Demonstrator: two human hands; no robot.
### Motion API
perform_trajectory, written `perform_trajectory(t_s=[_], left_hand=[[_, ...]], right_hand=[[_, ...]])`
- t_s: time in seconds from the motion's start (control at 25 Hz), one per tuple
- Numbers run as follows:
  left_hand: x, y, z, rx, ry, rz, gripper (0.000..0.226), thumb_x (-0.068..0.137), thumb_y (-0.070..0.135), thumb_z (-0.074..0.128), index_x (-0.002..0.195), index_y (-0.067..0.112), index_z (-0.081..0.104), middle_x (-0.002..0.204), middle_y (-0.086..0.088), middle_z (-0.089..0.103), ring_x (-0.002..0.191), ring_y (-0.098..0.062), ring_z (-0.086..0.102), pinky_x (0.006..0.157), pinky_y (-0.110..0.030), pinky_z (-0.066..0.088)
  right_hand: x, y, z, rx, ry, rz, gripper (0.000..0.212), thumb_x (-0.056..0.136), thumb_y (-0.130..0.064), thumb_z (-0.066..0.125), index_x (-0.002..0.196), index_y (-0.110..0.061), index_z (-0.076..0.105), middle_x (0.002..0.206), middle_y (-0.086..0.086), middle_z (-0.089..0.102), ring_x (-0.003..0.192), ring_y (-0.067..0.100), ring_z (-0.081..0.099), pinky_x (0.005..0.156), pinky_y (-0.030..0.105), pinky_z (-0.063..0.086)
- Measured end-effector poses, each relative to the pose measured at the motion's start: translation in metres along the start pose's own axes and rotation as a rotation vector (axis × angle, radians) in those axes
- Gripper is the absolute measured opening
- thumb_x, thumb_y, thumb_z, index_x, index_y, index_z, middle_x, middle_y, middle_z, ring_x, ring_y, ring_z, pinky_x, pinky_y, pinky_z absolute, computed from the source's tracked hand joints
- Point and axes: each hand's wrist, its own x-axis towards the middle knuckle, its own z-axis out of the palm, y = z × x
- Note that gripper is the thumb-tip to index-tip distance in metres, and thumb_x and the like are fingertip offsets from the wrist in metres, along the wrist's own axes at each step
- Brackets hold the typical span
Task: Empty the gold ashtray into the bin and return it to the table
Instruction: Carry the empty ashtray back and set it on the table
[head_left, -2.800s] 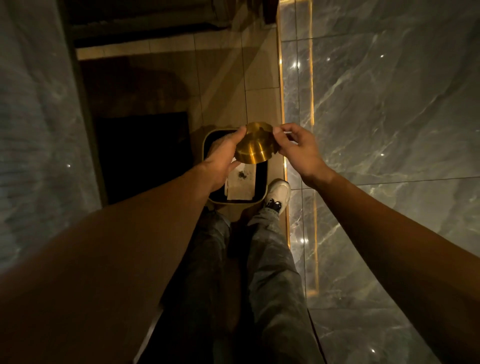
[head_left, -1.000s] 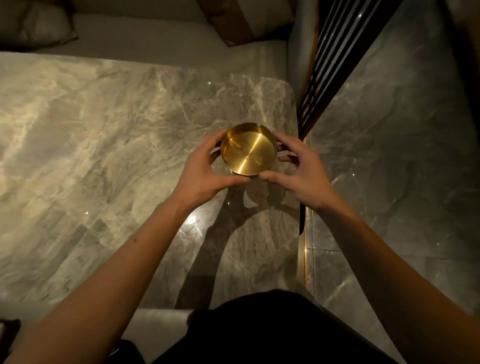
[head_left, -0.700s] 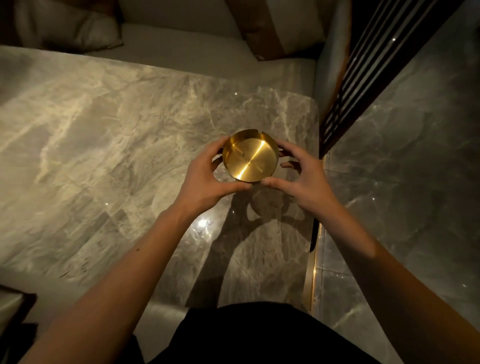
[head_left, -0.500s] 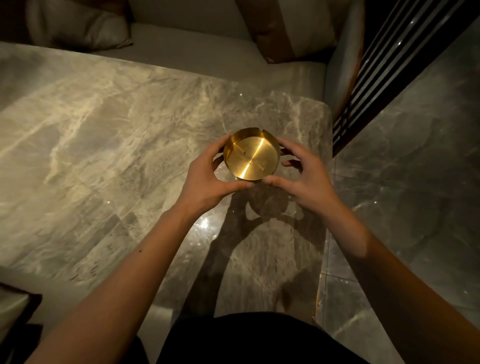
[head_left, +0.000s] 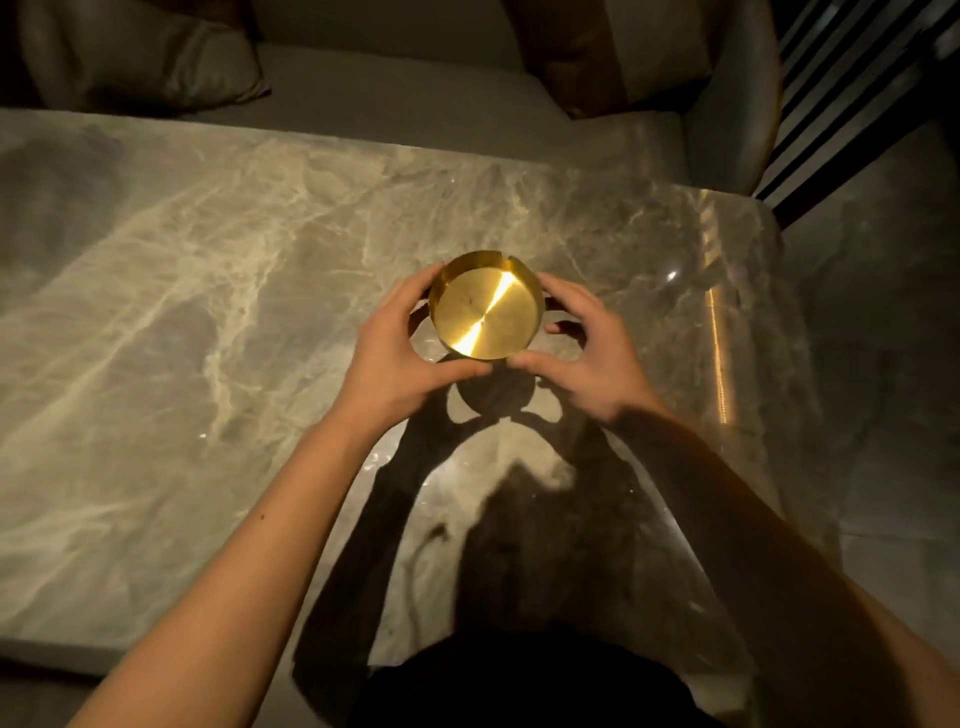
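The round gold ashtray (head_left: 485, 309) is upright, its shiny inside facing me and looking empty. It hangs a little above the grey marble table (head_left: 208, 338), with its round shadow on the top just below it. My left hand (head_left: 395, 353) grips its left rim, thumb at the near edge. My right hand (head_left: 582, 348) grips the right rim the same way. The bin is out of view.
A grey sofa seat (head_left: 415, 104) with a cushion (head_left: 140, 57) runs along the table's far side. A dark slatted screen (head_left: 852, 78) stands at the upper right. Marble floor (head_left: 893, 364) lies beyond the table's right edge.
Earlier I held the ashtray over the bin on the floor. Since then I have turned to the table, and in the last second the ashtray has come lower and further over the top.
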Motion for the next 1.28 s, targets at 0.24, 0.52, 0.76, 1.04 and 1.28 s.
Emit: perform_trajectory(t_s=[0.24,0.52,0.76,1.04,1.28], left_hand=[[-0.022,-0.013,-0.065,0.026,0.056,-0.060,0.104,0.052,0.037,0.093,0.141,0.025,0.043,0.138,0.009,0.050,0.123,0.004,0.048,0.107,-0.023,0.041],[-0.044,-0.007,-0.098,0.096,0.167,-0.106,0.102,0.052,0.035,0.093,0.141,0.023,0.044,0.137,0.009,0.051,0.125,-0.006,0.049,0.107,-0.028,0.041],[-0.070,-0.020,-0.146,0.119,0.246,-0.158,0.104,0.051,0.038,0.093,0.142,0.022,0.044,0.140,0.006,0.051,0.127,-0.007,0.049,0.108,-0.028,0.042],[-0.113,-0.078,-0.261,0.169,0.319,-0.205,0.103,0.054,0.036,0.092,0.143,0.022,0.042,0.142,0.003,0.050,0.129,-0.011,0.048,0.110,-0.034,0.042],[-0.152,-0.150,-0.382,0.160,0.339,-0.208,0.100,0.054,0.040,0.091,0.141,0.025,0.044,0.140,0.005,0.052,0.129,-0.011,0.049,0.109,-0.041,0.044]], right_hand=[[0.014,-0.034,0.056,0.012,-0.080,-0.044,0.079,0.070,-0.021,0.083,0.139,-0.027,0.046,0.135,-0.010,0.050,0.119,0.004,0.052,0.100,0.029,0.048],[0.029,-0.050,0.083,0.001,-0.192,-0.143,0.081,0.069,-0.025,0.084,0.140,-0.024,0.046,0.138,-0.005,0.051,0.120,0.009,0.053,0.100,0.033,0.049],[0.035,-0.076,0.133,0.020,-0.275,-0.196,0.078,0.069,-0.026,0.084,0.138,-0.027,0.047,0.136,-0.005,0.052,0.119,0.009,0.053,0.099,0.036,0.049],[0.047,-0.123,0.263,0.002,-0.351,-0.237,0.077,0.070,-0.024,0.084,0.138,-0.022,0.047,0.131,-0.007,0.052,0.115,0.008,0.054,0.096,0.032,0.050],[0.055,-0.170,0.399,-0.046,-0.389,-0.247,0.080,0.069,-0.027,0.084,0.139,-0.020,0.046,0.134,-0.002,0.053,0.117,0.011,0.054,0.098,0.039,0.049]])
